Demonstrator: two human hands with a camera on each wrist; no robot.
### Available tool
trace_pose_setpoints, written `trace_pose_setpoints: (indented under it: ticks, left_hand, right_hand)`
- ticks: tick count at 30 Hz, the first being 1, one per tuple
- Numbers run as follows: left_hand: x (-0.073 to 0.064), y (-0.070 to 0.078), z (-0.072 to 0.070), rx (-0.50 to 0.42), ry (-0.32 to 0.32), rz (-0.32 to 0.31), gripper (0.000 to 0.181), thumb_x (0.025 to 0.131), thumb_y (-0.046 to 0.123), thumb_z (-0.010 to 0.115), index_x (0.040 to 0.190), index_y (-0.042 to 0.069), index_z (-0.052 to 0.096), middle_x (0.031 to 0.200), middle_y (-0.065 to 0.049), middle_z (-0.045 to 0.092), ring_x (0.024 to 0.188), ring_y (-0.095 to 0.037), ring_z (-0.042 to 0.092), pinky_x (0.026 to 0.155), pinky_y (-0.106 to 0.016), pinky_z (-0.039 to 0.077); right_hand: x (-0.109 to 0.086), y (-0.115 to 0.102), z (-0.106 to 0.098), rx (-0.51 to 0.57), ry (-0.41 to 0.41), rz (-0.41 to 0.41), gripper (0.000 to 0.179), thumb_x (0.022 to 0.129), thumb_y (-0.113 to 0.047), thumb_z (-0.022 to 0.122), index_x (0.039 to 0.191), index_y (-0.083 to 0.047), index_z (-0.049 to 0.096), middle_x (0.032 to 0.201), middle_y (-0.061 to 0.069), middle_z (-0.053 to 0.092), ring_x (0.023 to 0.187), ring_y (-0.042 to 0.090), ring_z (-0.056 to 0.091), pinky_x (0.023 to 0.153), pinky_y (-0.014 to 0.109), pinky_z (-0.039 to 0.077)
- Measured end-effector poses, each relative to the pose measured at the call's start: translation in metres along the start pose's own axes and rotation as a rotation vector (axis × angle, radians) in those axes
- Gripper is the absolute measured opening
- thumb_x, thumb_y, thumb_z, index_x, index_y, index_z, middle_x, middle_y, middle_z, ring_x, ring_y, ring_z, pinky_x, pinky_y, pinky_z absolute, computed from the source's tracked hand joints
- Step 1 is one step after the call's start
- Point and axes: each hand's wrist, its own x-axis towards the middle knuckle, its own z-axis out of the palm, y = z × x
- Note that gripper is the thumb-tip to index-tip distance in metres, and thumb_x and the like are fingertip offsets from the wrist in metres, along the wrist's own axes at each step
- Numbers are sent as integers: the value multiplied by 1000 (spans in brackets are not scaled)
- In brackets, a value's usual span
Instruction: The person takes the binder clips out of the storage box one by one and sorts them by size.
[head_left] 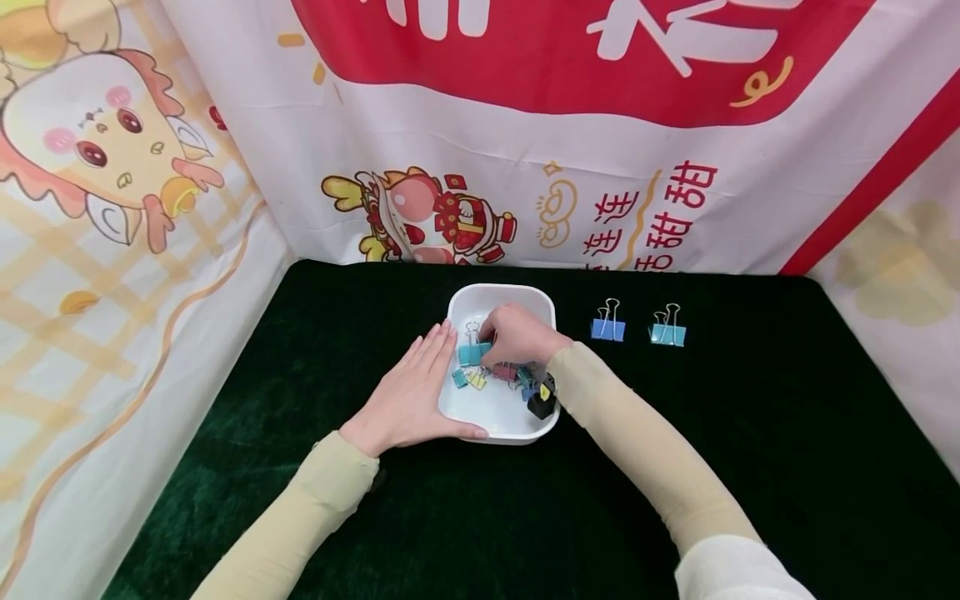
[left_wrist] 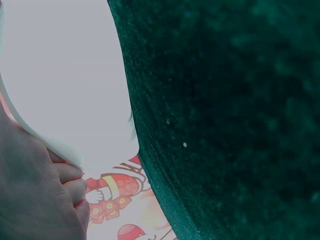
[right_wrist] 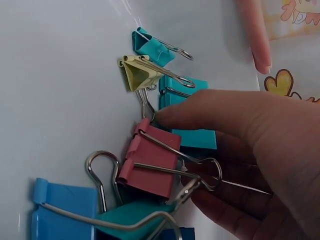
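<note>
A white plastic tray (head_left: 495,429) holds several binder clips. My right hand (head_left: 517,333) reaches inside it, thumb and fingers pinching a large teal binder clip (right_wrist: 197,140), which also shows in the head view. Close below that hand, in the right wrist view, lies a pink binder clip (right_wrist: 155,162). A yellow clip (right_wrist: 142,75) and a small teal clip (right_wrist: 150,47) sit beside the large teal one, with a blue clip (right_wrist: 65,210) at the lower left. My left hand (head_left: 405,400) rests against the tray's left side, fingers straight and thumb along the near rim.
On the dark green cloth (head_left: 450,517), right of the tray, stand a blue binder clip (head_left: 607,330) and a teal binder clip (head_left: 667,335). A black and yellow object (head_left: 542,404) shows at the tray's right edge by my right wrist. A printed curtain (head_left: 450,125) hangs behind.
</note>
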Motion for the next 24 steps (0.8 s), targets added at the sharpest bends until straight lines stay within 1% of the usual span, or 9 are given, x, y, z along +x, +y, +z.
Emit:
trace_pose_setpoints:
  ticks: [7, 11, 16, 19, 24]
  left_hand:
    - [-1, 1, -1, -8, 3, 3, 135, 70, 90, 61, 164, 7, 11, 170, -7, 5, 154, -19, -2, 123, -42, 6]
    - [-1, 2, -2, -2, 4, 4, 134, 71, 90, 60, 164, 7, 10, 170, -8, 5, 154, -19, -2, 123, -41, 5]
    - [-1, 2, -3, -6, 5, 6, 134, 71, 90, 61, 164, 7, 10, 170, -7, 3, 154, -19, -3, 123, -41, 5]
    - [-1, 1, -2, -2, 0, 5, 135, 71, 90, 61, 164, 8, 8, 170, -6, 2, 154, -18, -4, 123, -41, 4]
    - [-1, 0, 0, -2, 9, 16, 135, 71, 90, 62, 164, 9, 6, 170, -6, 1, 154, -18, -5, 123, -41, 5]
  right_hand:
    - [-2, -4, -1, -26, -5, -19, 22, 79, -25, 87, 97, -15, 82, 77, -12, 70, 73, 9, 65, 75, 24, 53]
    - [-3, -7, -3, -25, 1, -34, 24, 79, -28, 87, 99, -15, 82, 78, -12, 71, 74, 9, 65, 76, 24, 54]
    - [-5, -10, -8, -25, 21, -35, 29, 80, -33, 87, 101, -14, 82, 81, -12, 71, 75, 8, 65, 77, 22, 54]
    - [-7, -12, -12, -19, 38, -58, 28, 79, -32, 86, 99, -14, 82, 80, -12, 71, 73, 8, 65, 74, 22, 55]
    - [-15, -18, -24, -13, 81, -87, 31, 79, -36, 88, 100, -13, 81, 80, -11, 71, 71, 8, 65, 75, 23, 55]
